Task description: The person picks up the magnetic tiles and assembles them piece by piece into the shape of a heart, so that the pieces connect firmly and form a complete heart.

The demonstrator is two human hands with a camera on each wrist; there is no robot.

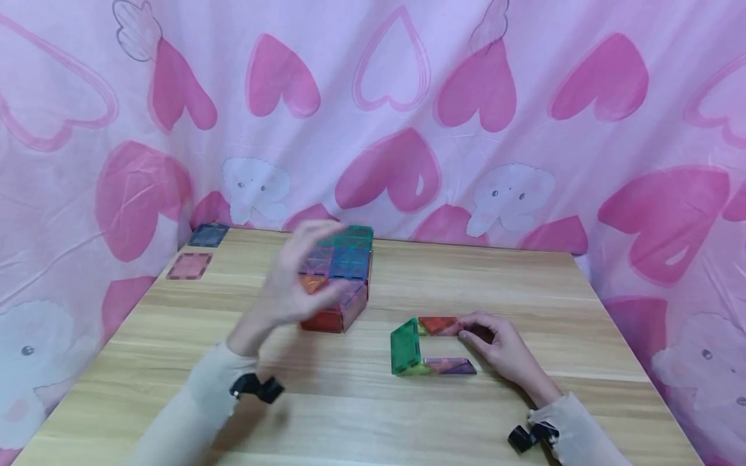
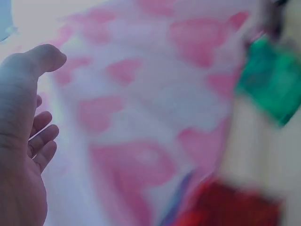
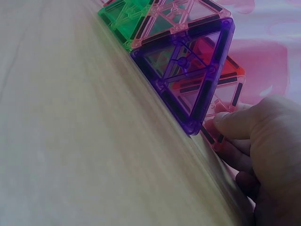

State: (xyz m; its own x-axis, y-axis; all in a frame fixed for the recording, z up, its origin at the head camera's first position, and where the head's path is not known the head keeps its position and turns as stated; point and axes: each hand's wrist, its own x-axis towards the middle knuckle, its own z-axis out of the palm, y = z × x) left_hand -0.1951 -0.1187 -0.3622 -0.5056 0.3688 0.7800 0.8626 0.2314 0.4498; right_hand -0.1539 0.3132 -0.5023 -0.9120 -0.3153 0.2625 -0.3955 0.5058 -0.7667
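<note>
My left hand (image 1: 285,285) hovers, fingers spread and loosely bent, in front of a low block of see-through magnetic tiles (image 1: 351,260), hiding part of it. Nothing is in its grasp. To the right stands a small U-shaped structure of magnetic tiles, with a green square tile (image 1: 405,347) across its left end. A row with a red triangle tile (image 1: 434,325) forms its far side; a purple triangle tile (image 3: 183,61) ends the near side. My right hand (image 1: 504,346) pinches a pink triangle tile (image 3: 225,96) at the far row's right end between thumb and fingers.
On the wooden table (image 1: 350,414), a dark blue tile (image 1: 208,235) and a pink square tile (image 1: 189,266) lie flat at the back left corner. A pink heart-patterned curtain (image 1: 390,65) hangs behind and beside the table.
</note>
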